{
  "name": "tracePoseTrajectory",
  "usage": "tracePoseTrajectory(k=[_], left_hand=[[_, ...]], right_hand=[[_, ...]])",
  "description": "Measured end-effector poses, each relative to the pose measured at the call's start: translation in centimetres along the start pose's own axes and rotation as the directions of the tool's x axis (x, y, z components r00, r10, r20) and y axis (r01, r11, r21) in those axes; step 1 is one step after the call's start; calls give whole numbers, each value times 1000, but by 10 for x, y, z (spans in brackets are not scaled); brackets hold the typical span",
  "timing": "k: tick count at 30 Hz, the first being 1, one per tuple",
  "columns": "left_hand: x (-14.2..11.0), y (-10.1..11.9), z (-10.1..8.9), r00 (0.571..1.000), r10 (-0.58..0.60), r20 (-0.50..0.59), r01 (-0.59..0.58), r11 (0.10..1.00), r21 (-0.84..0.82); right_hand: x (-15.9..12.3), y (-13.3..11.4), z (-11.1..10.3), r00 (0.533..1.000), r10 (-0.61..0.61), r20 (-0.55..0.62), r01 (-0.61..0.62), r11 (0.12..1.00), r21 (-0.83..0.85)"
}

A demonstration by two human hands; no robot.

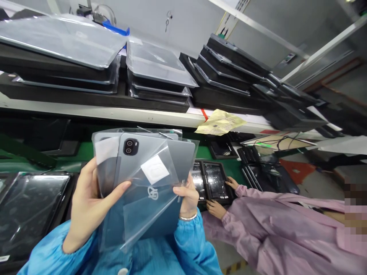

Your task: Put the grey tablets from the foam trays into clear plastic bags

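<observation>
In front of me I hold a few grey-blue tablets (pixel 169 219) in clear plastic, backs toward me, fanned so one shows behind another. The front one has a double camera at its upper left and a logo in the middle. A clear plastic sleeve (pixel 143 221) with a white sticker (pixel 155 169) lies over its back. My left hand (pixel 91 198) grips the left side, thumb across the back. My right hand (pixel 187 196) is closed on the right edge, thumb and fingers pinching the tablet and film. The far fingers are partly hidden.
Stacked tablets in film (pixel 160 63) and black trays (pixel 229 72) fill the shelf (pixel 114 114) above. Yellow paper (pixel 220 122) hangs over its edge. A black tray of tablets (pixel 28 214) lies at left. A co-worker in pink sleeves (pixel 258 225) handles a tray (pixel 215 181) at right.
</observation>
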State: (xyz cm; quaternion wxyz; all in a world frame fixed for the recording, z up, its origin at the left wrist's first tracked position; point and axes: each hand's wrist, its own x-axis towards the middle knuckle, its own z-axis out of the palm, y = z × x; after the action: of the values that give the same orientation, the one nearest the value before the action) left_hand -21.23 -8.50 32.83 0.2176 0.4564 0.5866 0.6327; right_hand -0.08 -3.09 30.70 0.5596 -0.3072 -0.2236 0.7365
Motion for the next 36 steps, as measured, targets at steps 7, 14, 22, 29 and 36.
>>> tracePoseTrajectory(k=[7,14,22,29,36], left_hand=[[16,-15,4,997,80,10,-81,997,9],[9,-12,0,1000,9,7,-9,1000,-3],[-5,-3,-4,998,-58,22,58,998,-8],[-15,-6,-15,999,-20,28,19,999,35],[-19,-2,-17,1000,7,27,-8,998,59]], right_hand=[[20,3,3,999,-20,46,19,1000,7],[16,2,2,999,-33,32,33,999,-5],[-3,-1,1,999,-38,28,38,999,-20],[-17,-1,-5,996,-63,59,64,998,-27],[-22,3,-10,997,-45,55,46,999,-28]])
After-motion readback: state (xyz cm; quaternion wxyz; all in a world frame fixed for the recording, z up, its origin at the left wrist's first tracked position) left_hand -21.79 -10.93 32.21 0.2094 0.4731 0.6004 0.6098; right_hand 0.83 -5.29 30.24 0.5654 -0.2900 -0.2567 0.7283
